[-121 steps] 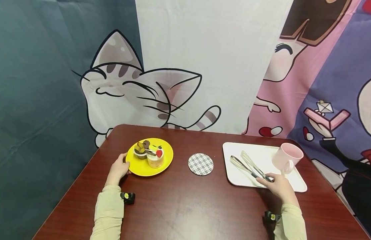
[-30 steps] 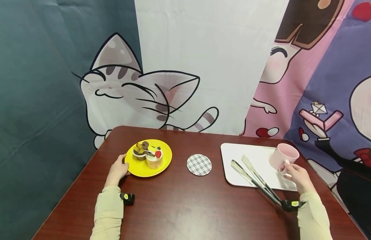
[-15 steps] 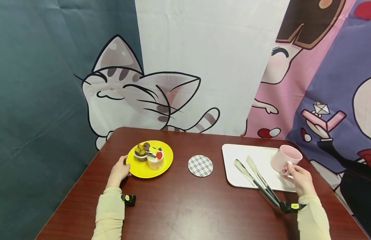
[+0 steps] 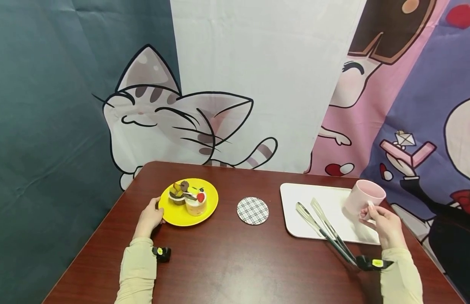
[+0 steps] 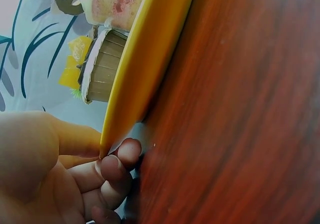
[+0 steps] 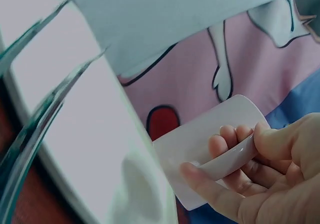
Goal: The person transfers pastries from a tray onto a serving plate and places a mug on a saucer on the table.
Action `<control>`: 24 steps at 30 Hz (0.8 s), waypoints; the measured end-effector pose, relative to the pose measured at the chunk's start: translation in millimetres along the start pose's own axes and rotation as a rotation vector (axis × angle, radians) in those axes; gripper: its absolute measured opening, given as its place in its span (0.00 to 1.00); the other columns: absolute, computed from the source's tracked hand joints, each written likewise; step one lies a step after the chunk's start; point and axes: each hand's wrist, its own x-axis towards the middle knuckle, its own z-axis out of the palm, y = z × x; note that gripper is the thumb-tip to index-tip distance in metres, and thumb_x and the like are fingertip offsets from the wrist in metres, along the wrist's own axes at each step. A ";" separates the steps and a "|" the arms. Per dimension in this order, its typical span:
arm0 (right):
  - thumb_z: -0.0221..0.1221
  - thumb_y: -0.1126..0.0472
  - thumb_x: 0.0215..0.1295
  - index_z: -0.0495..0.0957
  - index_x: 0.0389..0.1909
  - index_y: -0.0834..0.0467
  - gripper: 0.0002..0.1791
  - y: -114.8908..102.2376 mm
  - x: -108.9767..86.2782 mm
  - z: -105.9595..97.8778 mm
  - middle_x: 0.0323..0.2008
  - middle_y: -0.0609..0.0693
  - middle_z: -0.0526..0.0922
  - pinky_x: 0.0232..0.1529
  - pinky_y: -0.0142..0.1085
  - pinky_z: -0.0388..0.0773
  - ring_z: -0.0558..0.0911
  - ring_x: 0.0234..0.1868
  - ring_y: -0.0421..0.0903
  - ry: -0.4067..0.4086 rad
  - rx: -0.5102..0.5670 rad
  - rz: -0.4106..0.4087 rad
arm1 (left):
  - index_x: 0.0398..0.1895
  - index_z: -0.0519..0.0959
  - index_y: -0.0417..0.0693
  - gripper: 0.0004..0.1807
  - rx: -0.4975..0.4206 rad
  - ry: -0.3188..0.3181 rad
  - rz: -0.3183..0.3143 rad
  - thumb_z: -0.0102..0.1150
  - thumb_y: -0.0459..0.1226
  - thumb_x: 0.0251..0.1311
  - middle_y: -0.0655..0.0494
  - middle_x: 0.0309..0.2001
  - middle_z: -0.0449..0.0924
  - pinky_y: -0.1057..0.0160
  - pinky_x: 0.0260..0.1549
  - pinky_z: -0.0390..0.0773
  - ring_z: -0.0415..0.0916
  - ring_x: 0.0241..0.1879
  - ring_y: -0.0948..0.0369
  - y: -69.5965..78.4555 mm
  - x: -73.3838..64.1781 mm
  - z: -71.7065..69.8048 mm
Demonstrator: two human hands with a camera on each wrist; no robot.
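Observation:
My left hand (image 4: 150, 216) pinches the rim of a yellow plate (image 4: 177, 218), thumb above and fingers under the edge. On that plate are two small cakes: a cream cake cup (image 4: 196, 204) with a strawberry, and a darker cupcake (image 4: 177, 197) in a brown paper case. My right hand (image 4: 387, 223) grips the handle of a pink mug (image 4: 364, 197), fingers curled through it in the right wrist view. The mug seems slightly raised over the right end of a white tray (image 4: 297, 219), with a shadow below it. Metal tongs (image 4: 327, 230) lie across the tray's front edge.
A round checked coaster (image 4: 253, 210) lies on the brown table (image 4: 235, 257) between plate and tray. The tongs' handles reach past the tray toward my right wrist. A cartoon-printed curtain (image 4: 227, 55) hangs behind the table.
Four seconds ago my right hand was at the tongs; their handles have since come toward me, and the hand has taken the mug's handle. Lately the mug has moved slightly up and right.

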 end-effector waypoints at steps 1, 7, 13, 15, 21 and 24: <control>0.57 0.56 0.57 0.79 0.31 0.60 0.11 -0.2 2.5 -0.4 0.26 0.46 0.83 0.30 0.34 0.80 0.83 0.29 0.39 0.003 -0.008 -0.015 | 0.68 0.48 0.44 0.28 -0.001 0.000 -0.003 0.36 0.37 0.64 0.53 0.20 0.73 0.66 0.26 0.67 0.71 0.19 0.62 -0.2 -0.2 0.3; 0.55 0.56 0.59 0.77 0.35 0.63 0.13 -0.7 12.7 3.1 0.28 0.47 0.83 0.31 0.35 0.80 0.84 0.30 0.41 -0.021 -0.043 -0.088 | 0.68 0.47 0.43 0.28 0.000 -0.013 -0.006 0.36 0.37 0.64 0.53 0.21 0.73 0.63 0.29 0.67 0.71 0.19 0.61 -0.4 -1.5 0.1; 0.51 0.58 0.63 0.75 0.38 0.66 0.14 -4.9 10.2 23.5 0.30 0.49 0.82 0.37 0.38 0.80 0.83 0.33 0.42 -0.104 -0.028 -0.106 | 0.67 0.48 0.42 0.28 0.001 -0.014 0.009 0.36 0.36 0.64 0.52 0.22 0.74 0.63 0.30 0.68 0.72 0.20 0.62 0.5 0.3 -2.1; 0.50 0.59 0.63 0.75 0.38 0.67 0.14 -5.4 8.6 31.0 0.31 0.50 0.82 0.38 0.39 0.79 0.83 0.33 0.43 -0.129 -0.016 -0.112 | 0.67 0.48 0.42 0.28 -0.001 -0.016 0.012 0.36 0.36 0.64 0.51 0.23 0.74 0.64 0.29 0.69 0.72 0.20 0.62 0.9 0.9 -2.3; 0.55 0.57 0.60 0.73 0.42 0.69 0.18 -0.9 4.4 56.7 0.31 0.49 0.81 0.35 0.40 0.80 0.81 0.32 0.42 -0.088 -0.065 -0.115 | 0.67 0.48 0.43 0.28 -0.001 -0.019 0.011 0.36 0.37 0.64 0.51 0.24 0.73 0.66 0.27 0.68 0.72 0.20 0.62 0.7 0.9 -1.9; 0.55 0.55 0.59 0.73 0.43 0.68 0.19 0.5 1.5 70.2 0.31 0.47 0.80 0.35 0.39 0.80 0.80 0.32 0.41 -0.087 -0.084 -0.102 | 0.67 0.48 0.44 0.28 0.000 -0.022 0.004 0.36 0.37 0.64 0.51 0.24 0.73 0.66 0.27 0.68 0.72 0.20 0.62 0.2 0.1 -2.0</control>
